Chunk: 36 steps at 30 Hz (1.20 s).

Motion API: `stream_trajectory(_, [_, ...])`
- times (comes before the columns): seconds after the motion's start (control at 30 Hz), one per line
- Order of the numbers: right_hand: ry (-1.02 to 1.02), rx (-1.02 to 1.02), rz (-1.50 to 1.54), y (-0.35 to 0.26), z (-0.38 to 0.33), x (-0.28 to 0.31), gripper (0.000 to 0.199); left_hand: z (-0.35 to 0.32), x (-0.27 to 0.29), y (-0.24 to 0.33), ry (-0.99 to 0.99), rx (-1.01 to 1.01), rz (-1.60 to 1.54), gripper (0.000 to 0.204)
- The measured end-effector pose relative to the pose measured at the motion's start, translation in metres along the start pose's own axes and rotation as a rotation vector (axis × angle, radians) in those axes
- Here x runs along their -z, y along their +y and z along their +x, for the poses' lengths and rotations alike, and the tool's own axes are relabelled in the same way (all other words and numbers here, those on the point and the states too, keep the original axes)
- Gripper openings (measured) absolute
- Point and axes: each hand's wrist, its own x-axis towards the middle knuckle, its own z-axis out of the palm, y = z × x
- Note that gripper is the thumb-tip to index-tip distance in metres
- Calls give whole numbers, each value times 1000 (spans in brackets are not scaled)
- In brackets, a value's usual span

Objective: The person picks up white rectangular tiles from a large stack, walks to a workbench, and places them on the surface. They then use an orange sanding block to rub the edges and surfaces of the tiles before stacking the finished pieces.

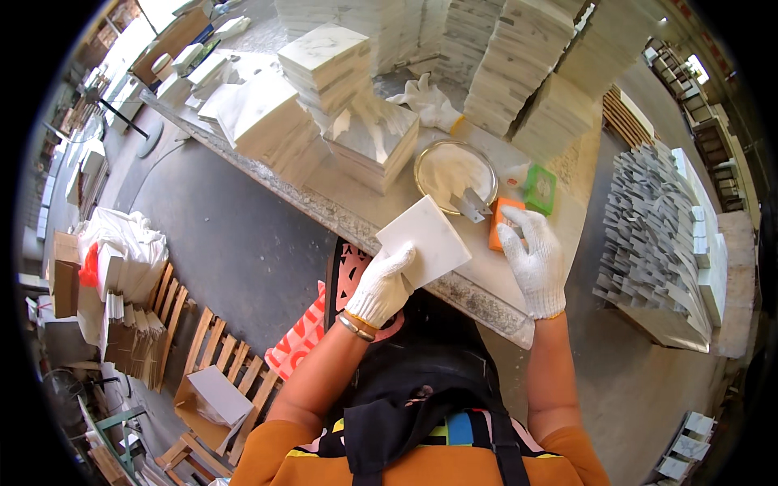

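My left hand (384, 283), in a white knit glove, grips a square white marble tile (427, 240) by its lower left corner. The tile is tilted above the table's front edge, its broad face toward me. My right hand (535, 263), gloved too, is at the right side of an orange block (496, 236). Its thumb and forefinger are apart and overlap the block, which seems to lie on the table. Beyond the tile is a round dish (450, 168) of white material, with a metal scraper (472, 202) at its rim. A green box (540, 190) sits beside the orange block.
Stacks of marble tiles (267, 113) crowd the stone-topped table (356, 212). A loose white glove (429, 101) lies behind the dish. Grey stone pieces (652, 243) are piled at right. Wooden pallets (212, 344) and an open carton (212, 405) occupy the floor at left.
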Motion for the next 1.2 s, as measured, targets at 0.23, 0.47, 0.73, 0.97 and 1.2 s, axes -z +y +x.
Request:
stream_trajectory(0.23, [-177, -120, -159, 11, 39, -27, 40, 45, 16, -7, -3, 54, -128, 63])
stream_trajectory(0.47, [-258, -69, -238, 6, 50, -34, 31, 61, 28, -7, 34, 87, -166, 60])
stream_trajectory(0.73, [-330, -60, -314, 12, 59, -40, 19, 62, 27, -6, 37, 88, -156, 54])
stream_trajectory(0.97, [-299, -196, -111, 16, 71, -26, 16, 62, 20, -6, 96, 83, -153, 51])
stream_trajectory(1.2, [-241, -363, 168, 34, 73, -15, 16, 63, 4, -1, 112, 72, -129, 50])
